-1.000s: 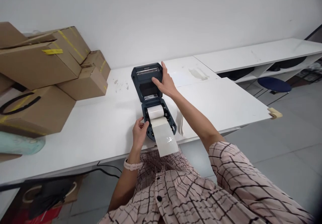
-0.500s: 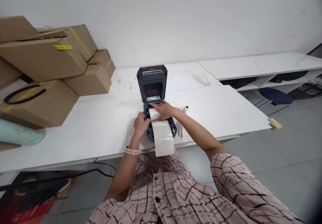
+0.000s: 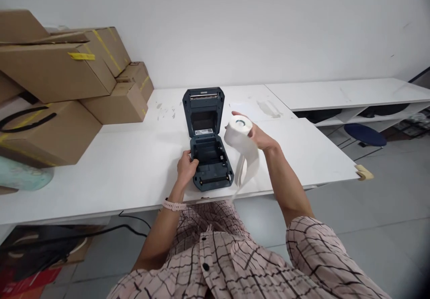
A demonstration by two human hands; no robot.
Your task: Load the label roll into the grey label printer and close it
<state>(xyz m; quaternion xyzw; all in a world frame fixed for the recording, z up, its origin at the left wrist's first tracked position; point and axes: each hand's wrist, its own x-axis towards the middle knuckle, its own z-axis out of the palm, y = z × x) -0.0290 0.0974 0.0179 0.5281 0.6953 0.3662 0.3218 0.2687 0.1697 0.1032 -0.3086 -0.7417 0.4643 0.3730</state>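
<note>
A dark blue label printer (image 3: 208, 155) stands at the near edge of the white table (image 3: 117, 169) with its lid tipped open toward the wall. Its roll bay shows no roll inside. My right hand (image 3: 257, 134) holds a white label roll (image 3: 238, 129) in the air to the right of the printer, and a strip of labels trails down from it to the table. My left hand (image 3: 186, 164) rests with curled fingers on the printer's left side, gripping the base.
Several cardboard boxes (image 3: 63, 88) are stacked at the left of the table, with a pale green cylinder (image 3: 20, 175) below them. A low white shelf (image 3: 352, 93) and a blue stool (image 3: 364, 133) lie to the right. Black cables hang under the table.
My right hand came down from the open lid onto the roll, then lifted the roll out of the printer and off to the right. My left hand stayed on the printer's side.
</note>
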